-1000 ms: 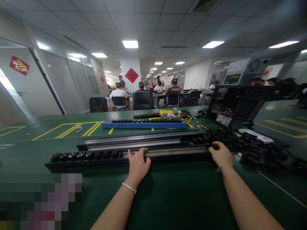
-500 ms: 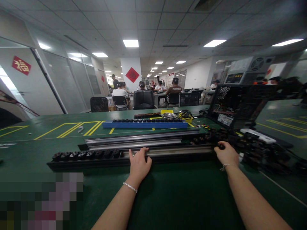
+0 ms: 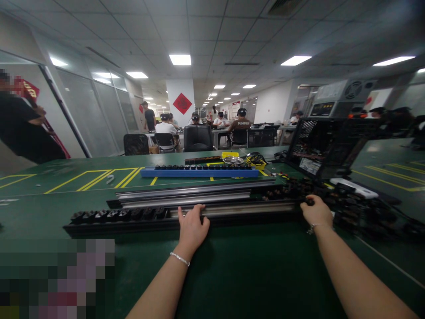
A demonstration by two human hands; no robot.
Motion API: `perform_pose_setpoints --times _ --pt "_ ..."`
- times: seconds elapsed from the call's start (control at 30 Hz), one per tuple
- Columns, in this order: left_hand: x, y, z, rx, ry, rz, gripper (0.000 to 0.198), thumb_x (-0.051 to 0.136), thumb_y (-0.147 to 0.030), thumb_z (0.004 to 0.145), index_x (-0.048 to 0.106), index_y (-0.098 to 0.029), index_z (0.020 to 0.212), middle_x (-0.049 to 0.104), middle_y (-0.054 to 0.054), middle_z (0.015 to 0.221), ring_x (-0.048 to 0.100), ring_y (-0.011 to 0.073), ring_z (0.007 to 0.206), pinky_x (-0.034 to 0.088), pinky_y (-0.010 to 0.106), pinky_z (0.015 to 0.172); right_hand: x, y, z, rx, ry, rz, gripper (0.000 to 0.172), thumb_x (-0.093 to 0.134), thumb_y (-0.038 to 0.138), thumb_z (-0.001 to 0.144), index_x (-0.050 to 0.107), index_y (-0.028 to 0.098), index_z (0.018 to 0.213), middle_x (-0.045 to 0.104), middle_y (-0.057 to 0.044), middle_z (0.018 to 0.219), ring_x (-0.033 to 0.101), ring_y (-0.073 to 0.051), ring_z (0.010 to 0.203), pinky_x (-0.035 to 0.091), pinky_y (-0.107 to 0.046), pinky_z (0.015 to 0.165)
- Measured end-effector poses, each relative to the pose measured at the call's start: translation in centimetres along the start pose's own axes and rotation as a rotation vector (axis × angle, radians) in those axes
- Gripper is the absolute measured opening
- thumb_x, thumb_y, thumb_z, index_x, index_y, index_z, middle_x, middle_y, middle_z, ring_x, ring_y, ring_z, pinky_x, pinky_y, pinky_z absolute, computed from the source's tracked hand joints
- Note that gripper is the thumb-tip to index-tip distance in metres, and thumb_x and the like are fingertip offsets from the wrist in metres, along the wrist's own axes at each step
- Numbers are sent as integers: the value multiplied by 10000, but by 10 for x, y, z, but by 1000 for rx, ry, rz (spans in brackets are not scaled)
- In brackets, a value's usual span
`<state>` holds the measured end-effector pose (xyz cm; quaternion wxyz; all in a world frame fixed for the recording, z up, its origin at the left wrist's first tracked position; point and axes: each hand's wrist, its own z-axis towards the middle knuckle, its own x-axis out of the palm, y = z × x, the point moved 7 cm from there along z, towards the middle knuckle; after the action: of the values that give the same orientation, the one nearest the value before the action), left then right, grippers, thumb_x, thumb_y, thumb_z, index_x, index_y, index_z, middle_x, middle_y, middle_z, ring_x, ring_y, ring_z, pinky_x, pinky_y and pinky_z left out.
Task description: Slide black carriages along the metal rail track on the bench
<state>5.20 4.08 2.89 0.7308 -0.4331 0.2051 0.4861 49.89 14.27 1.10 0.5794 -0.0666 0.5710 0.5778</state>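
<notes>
In the head view a long black rail (image 3: pixel 133 227) with a silver inner channel lies across the table in front of me. Several small black parts (image 3: pixel 116 215) sit in a row along its left part. My left hand (image 3: pixel 194 226) rests at the rail's middle, fingers spread and touching its channel. At the rail's right end, my right hand (image 3: pixel 317 212) is closed with its fingertips around a small black part (image 3: pixel 310 202), mostly hidden by the fingers. A pile of similar dark parts (image 3: pixel 361 217) lies to the right of that hand.
Behind the rail lie more silver-channelled rails (image 3: pixel 199 190) and a blue rail (image 3: pixel 199 173) with dark parts. An open computer case (image 3: pixel 327 146) stands back right, near a white object (image 3: pixel 355 188) and a yellow tray (image 3: pixel 257 164). A person (image 3: pixel 26 119) stands at far left; others sit beyond.
My right hand has shifted slightly right at the rail's end, still closed. My left hand stays about where it was. A person has come into view at the far left.
</notes>
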Motion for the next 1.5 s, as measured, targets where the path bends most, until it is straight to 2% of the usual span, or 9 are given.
perform_pose_setpoints --times 0.9,1.1,1.27,1.4,1.5 --pt "-5 -5 1 -41 21 -2 309 463 -209 754 514 -245 1056 687 6 944 617 187 929 38 562 1111 -4 2 -4 0 -46 28 369 503 308 713 599 189 1050 553 -88 877 544 -247 836 428 -350 718" --pt "-5 -5 1 -42 33 -9 296 464 -209 760 514 -247 1050 689 10 957 617 190 919 38 576 1107 -7 4 -10 40 -76 61 366 503 311 709 595 201 1045 526 -86 881 531 -257 848 421 -368 731" --pt "-5 -5 0 -30 33 4 304 456 -209 766 516 -252 1062 694 9 930 618 190 913 49 571 1108 -12 -6 -9 157 -84 96 392 504 327 713 554 157 1062 494 -128 940 490 -274 929 398 -364 791" --pt "-4 -6 0 -26 25 16 297 452 -211 772 523 -255 1057 693 9 912 616 190 897 56 568 1106 -10 -7 2 33 0 61 313 491 326 722 554 183 993 489 -92 873 466 -255 962 366 -332 847" --pt "-3 -5 1 -14 23 13 293 452 -214 771 522 -254 1052 688 7 920 613 187 898 55 564 1106 -11 -8 6 23 17 29 313 486 342 726 545 196 997 478 -84 877 475 -245 919 373 -334 814"
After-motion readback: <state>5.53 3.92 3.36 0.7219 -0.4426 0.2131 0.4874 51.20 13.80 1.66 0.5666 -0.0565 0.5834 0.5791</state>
